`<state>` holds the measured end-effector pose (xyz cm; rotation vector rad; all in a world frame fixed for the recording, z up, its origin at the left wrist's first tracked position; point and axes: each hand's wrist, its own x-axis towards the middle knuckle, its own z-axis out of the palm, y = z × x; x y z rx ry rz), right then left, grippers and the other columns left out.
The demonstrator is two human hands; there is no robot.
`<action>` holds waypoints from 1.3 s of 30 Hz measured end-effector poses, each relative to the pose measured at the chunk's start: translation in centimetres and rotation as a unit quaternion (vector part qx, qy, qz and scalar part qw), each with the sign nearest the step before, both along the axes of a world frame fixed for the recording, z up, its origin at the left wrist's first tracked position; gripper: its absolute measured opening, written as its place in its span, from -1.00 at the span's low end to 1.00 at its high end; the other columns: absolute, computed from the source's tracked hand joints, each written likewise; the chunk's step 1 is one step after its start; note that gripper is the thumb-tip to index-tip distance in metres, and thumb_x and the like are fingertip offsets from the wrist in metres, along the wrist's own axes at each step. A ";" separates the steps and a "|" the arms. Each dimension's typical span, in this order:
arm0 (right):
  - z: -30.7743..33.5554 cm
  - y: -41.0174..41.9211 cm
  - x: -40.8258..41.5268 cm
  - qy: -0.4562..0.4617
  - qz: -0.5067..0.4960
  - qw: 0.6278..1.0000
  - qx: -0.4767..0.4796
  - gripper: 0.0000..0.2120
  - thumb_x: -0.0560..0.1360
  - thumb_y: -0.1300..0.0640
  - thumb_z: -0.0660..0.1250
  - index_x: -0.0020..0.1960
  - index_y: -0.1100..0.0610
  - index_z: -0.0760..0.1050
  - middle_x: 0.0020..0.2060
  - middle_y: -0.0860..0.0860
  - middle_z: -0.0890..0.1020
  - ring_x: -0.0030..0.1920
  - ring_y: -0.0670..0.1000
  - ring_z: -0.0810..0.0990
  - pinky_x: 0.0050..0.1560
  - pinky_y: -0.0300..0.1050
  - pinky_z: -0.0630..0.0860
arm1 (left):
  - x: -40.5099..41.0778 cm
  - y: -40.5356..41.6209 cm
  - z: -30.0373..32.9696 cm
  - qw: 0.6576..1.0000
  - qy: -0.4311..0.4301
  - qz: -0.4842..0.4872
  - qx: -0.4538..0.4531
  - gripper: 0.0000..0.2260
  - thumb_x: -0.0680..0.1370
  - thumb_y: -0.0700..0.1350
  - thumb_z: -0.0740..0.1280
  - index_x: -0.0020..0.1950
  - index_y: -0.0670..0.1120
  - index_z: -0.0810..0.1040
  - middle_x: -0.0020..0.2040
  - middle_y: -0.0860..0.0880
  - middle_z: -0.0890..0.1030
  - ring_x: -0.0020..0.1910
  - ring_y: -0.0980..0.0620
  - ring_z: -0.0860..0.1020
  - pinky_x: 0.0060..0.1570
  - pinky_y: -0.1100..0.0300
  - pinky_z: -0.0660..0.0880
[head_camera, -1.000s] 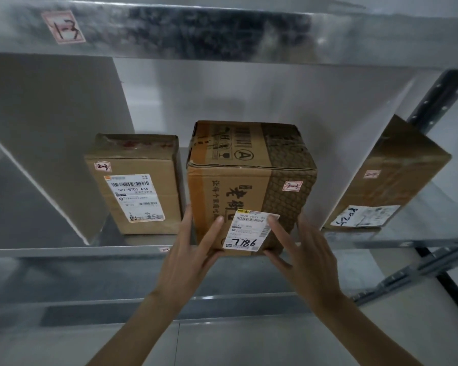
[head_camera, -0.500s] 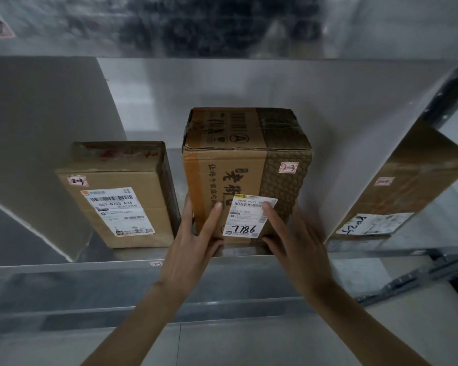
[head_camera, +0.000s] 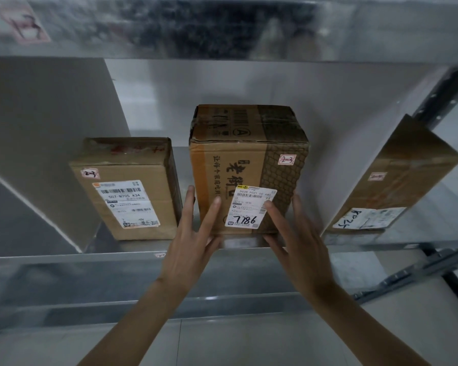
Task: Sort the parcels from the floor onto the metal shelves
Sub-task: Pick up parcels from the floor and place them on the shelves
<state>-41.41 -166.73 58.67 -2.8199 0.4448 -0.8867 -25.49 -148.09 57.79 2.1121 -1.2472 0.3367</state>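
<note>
Creased brown parcel [head_camera: 249,165], perhaps retaped

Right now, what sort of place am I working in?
Most likely a parcel storeroom or courier sorting point. Galvanised metal shelves hold taped cardboard boxes with barcode shipping labels, such as the middle box marked 7186 by hand, and a numbered sticker tags the shelf above.

Three parcels are set on the galvanised metal shelf [head_camera: 64,256]: the tall printed cardboard box [head_camera: 249,159] in the middle, the low plain cardboard box [head_camera: 127,191] just left, the tilted cardboard box [head_camera: 407,175] well right.
</note>
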 end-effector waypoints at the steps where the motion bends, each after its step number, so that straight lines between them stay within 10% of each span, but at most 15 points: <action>1: 0.5 0.5 -0.3 -0.005 0.002 1.000 0.000 -0.21 0.54 0.00 0.45 0.64 -0.07 0.11 0.59 0.34 0.20 0.54 0.30 0.31 0.24 0.21 0.52 | -0.3 0.4 0.5 1.000 -0.004 0.003 0.000 -0.09 0.48 -0.10 0.54 0.64 0.11 0.02 0.65 -0.21 -0.09 0.30 -0.30 0.54 -0.18 -0.16 0.68; 18: 16.9 17.9 0.1 -0.036 0.054 0.991 -0.113 -0.29 0.59 -0.18 0.36 0.65 -0.07 0.18 0.62 0.15 0.26 0.58 0.19 0.31 0.46 0.30 0.39 | -0.8 18.9 15.6 0.991 -0.114 0.064 -0.043 -0.48 0.65 0.15 0.23 0.55 -0.07 0.37 0.52 -0.14 0.39 0.47 -0.19 0.41 0.25 -0.17 0.54; 39: 42.4 81.4 26.4 -0.037 0.332 0.934 -0.129 -0.29 0.59 -0.43 0.11 0.66 -0.22 0.07 0.62 0.15 0.24 0.47 0.23 0.44 0.48 0.24 0.37 | 8.4 87.4 40.9 0.855 -0.155 0.494 0.019 -0.36 0.58 0.35 0.17 0.56 0.02 0.33 0.54 -0.23 0.34 0.50 -0.26 0.33 0.38 -0.27 0.37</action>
